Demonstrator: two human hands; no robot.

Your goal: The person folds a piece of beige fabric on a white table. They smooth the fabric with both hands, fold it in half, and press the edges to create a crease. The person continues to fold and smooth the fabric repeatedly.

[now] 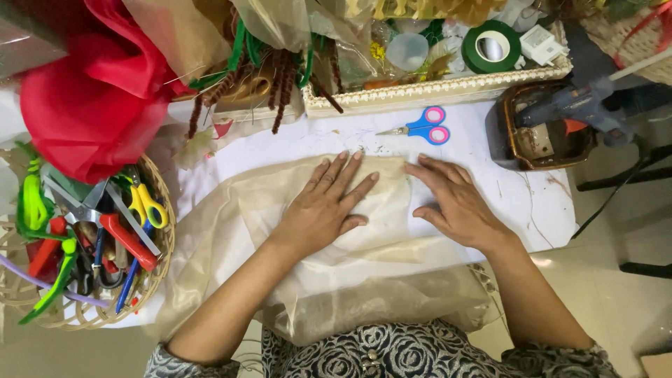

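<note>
I press my left hand (322, 210) and right hand (458, 203), fingers spread flat and gripping nothing, on sheer beige fabric (266, 231) draped over the bench's (518, 203) front edge, smoothing it; small scissors (420, 128) lie behind.

Both forearms reach forward from the bottom edge of the view, bare to near the elbow, angled slightly toward each other. The left hand (323, 207) lies palm down, fingers spread and pointing forward and a little to the right. The right hand (456, 203) also lies flat, fingers together pointing left, thumb seemingly tucked below. The hands are near, not touching.
</note>
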